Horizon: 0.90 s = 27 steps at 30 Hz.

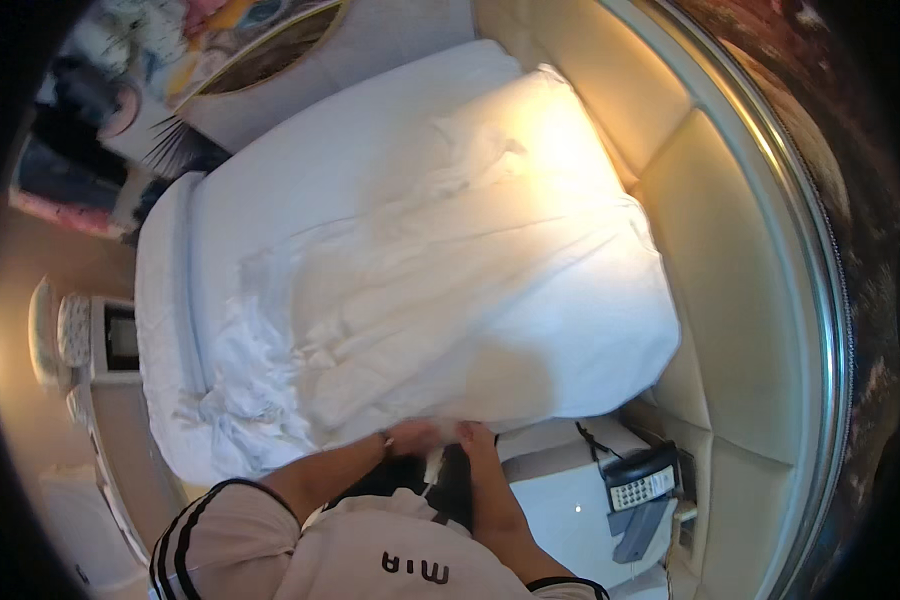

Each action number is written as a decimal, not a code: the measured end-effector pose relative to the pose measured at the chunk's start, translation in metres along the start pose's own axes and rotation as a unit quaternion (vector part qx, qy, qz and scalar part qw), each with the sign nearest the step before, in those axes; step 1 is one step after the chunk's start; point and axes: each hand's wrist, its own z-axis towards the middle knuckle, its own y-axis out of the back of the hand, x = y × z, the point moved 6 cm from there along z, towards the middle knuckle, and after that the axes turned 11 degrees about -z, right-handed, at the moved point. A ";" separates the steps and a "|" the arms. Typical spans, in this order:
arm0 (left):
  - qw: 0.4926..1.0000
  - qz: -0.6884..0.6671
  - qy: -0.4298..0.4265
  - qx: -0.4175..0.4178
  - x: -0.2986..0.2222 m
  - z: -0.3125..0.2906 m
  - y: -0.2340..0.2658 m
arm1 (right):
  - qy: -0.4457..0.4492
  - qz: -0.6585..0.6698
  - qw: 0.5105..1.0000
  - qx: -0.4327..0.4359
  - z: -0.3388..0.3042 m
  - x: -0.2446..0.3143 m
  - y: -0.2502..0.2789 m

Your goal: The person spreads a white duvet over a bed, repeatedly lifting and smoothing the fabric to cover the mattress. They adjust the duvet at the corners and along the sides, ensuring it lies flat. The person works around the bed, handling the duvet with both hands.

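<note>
Head view: left hand (417,436), blurred, and right hand (476,437) are at the near edge of the sheet (440,290), rumpled across the bed (300,165); cannot tell how open or what they grip

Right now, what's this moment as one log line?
left hand: blurred, at sheet edge | right hand: at sheet edge, grip unclear | sheet: bunched at left | phone: on bedside table
</note>
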 end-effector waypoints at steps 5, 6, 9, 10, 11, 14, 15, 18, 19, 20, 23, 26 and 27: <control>0.645 -0.681 0.290 -0.188 0.144 -0.151 -0.072 | -0.104 0.027 0.963 -0.249 -0.008 -0.027 -0.066; 0.620 -0.730 0.234 -0.169 0.150 -0.165 -0.076 | -0.081 0.015 0.975 -0.206 -0.009 -0.024 -0.083; 0.641 -0.700 0.190 -0.251 0.182 -0.172 -0.070 | 0.024 0.058 0.997 -0.049 -0.003 -0.022 -0.128; 0.646 -0.686 0.182 -0.280 0.180 -0.166 -0.060 | 0.070 0.080 0.994 0.007 -0.003 -0.020 -0.133; 0.646 -0.678 0.171 -0.307 0.180 -0.162 -0.052 | 0.065 0.004 0.998 -0.004 -0.016 -0.023 -0.136; 0.536 -0.768 0.131 -0.325 0.211 -0.152 -0.059 | 0.153 -0.368 0.917 -0.003 -0.098 -0.005 -0.168; 0.490 -0.795 0.127 -0.335 0.212 -0.145 -0.058 | 0.203 -0.490 0.847 -0.016 -0.128 0.005 -0.182; 0.302 -0.874 0.017 -0.380 0.212 -0.139 -0.033 | 0.204 -0.469 0.858 0.048 -0.175 0.024 -0.174; 0.219 -0.901 -0.036 -0.374 0.222 -0.135 -0.030 | -0.005 -0.180 0.983 -0.022 -0.186 0.014 -0.168; 0.160 -0.899 -0.159 -0.376 0.237 -0.130 -0.022 | 0.001 -0.183 0.983 -0.006 -0.203 0.025 -0.177; 0.253 -0.787 -0.292 -0.480 0.312 -0.148 -0.003 | 0.001 -0.161 0.987 0.010 -0.248 0.034 -0.213; 0.071 -0.832 -0.430 -0.343 0.295 -0.195 0.019 | -0.023 -0.077 0.997 0.002 -0.260 0.041 -0.216; 0.003 -0.873 -0.359 -0.329 0.215 -0.251 0.038 | -0.007 -0.061 0.998 -0.016 -0.252 0.041 -0.198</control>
